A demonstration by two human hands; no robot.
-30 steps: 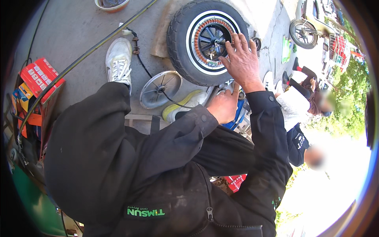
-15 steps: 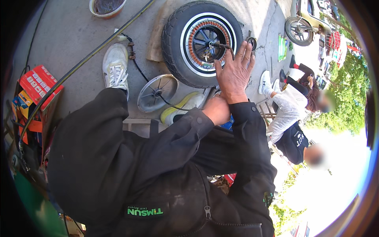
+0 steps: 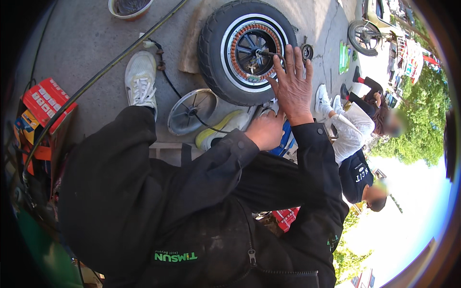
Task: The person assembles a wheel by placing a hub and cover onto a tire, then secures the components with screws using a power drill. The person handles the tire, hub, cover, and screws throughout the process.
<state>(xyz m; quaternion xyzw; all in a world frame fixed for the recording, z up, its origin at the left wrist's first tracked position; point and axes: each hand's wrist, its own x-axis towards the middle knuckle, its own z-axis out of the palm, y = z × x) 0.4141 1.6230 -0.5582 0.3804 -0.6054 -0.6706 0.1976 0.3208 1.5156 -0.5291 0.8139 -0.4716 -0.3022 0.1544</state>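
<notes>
My right hand [image 3: 294, 96] is open, back upward, its fingers spread and holding nothing. Its fingers overlap the near right edge of a motor wheel [image 3: 211, 57], which lies on its side with a black tire, copper-coloured windings round the inside and a shaft in the middle. Close beside the right wrist is my left hand [image 3: 265, 132], fingers curled in, one fingertip pointing at the heel of the right hand. Whatever it may hold is hidden. A round metal cover [image 3: 192, 111] with a black cable leans near my shoe.
A light block [image 3: 189, 53] sits beside the wheel. A small round part [image 3: 307, 51] lies right of it. A hose [image 3: 110, 65] crosses the left side, past a red box [image 3: 47, 102]. A bowl [image 3: 129, 9] stands far left. Two people [image 3: 355, 127] sit at right, near a motorbike [image 3: 365, 37].
My right hand has shifted right and slightly down, its fingers still spread. The left hand has come away from the right cuff, with a gap now between them.
</notes>
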